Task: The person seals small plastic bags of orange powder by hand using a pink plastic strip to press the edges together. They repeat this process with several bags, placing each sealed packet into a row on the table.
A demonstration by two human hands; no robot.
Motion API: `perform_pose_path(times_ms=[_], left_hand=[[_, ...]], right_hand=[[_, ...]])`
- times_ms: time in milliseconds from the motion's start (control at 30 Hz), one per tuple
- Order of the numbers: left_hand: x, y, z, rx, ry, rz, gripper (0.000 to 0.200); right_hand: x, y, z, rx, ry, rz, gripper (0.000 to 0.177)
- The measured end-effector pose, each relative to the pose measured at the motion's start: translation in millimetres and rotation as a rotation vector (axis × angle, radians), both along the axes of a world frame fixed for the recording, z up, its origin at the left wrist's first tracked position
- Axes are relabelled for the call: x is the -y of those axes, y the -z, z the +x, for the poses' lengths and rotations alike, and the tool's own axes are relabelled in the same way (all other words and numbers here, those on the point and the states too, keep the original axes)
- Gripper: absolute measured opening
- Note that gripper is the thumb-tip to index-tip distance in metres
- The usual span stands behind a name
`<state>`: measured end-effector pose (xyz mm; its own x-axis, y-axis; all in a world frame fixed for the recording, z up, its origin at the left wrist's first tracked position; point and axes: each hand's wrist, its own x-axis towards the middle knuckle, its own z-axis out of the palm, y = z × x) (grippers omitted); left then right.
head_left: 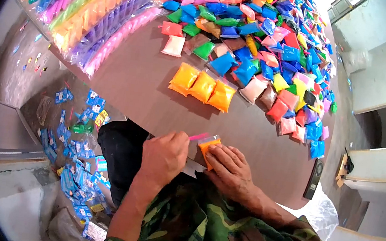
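Note:
My right hand (228, 166) lies over an orange packet (207, 147) at the table's near edge, its fingers closed on the packet's right side. To the left of it, my left hand (167, 153) is closed in a fist, with a thin pink strip (198, 136) reaching from it to the packet's clear top edge. Beyond my hands, orange packets (202, 87) lie side by side in a short row on the brown table (142, 97).
A large heap of small coloured packets (243, 71) covers the table's far right. Long clear bags of coloured pieces (104, 16) lie at the upper left. A black device (314, 179) rests at the right edge. Blue packaging (75, 183) litters the floor at left.

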<state>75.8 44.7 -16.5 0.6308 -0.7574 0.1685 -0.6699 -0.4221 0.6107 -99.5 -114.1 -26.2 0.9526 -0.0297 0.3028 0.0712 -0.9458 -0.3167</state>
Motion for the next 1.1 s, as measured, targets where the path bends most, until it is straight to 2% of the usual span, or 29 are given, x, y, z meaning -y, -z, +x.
perform_pose_path(times_ms=[133,233,367,567,667,767,900,1000,1100], left_hand=[[5,-12,1,-0.146,0.009,-0.120,0.009],[16,-12,-11,-0.185,0.103,-0.149,0.010],[29,0,-5,-0.065,0.118,-0.018,0.010],[34,-10,-1,-0.112,0.174,-0.062,0.011],[33,-4,-3,-0.091,0.163,0.014,0.012],[31,-1,5,-0.003,0.029,0.080,0.010],[11,-17,1,-0.241,-0.027,-0.075,0.009],[-6,-10,-12,-0.276,0.000,-0.056,0.008],[-12,-1,-4,-0.143,-0.083,-0.055,0.007]], right_hand=[[0,2,-1,0.004,0.009,0.020,0.050],[-1,0,1,0.002,0.012,0.022,0.048],[0,2,0,0.005,0.007,0.009,0.045],[0,3,1,0.021,0.017,0.028,0.044],[0,3,1,0.014,0.019,0.034,0.047],[1,0,0,-0.005,0.017,0.042,0.050],[0,0,1,0.008,0.026,0.058,0.052],[-1,-2,3,0.014,0.026,0.062,0.052],[-1,-3,3,0.019,0.016,0.075,0.052]])
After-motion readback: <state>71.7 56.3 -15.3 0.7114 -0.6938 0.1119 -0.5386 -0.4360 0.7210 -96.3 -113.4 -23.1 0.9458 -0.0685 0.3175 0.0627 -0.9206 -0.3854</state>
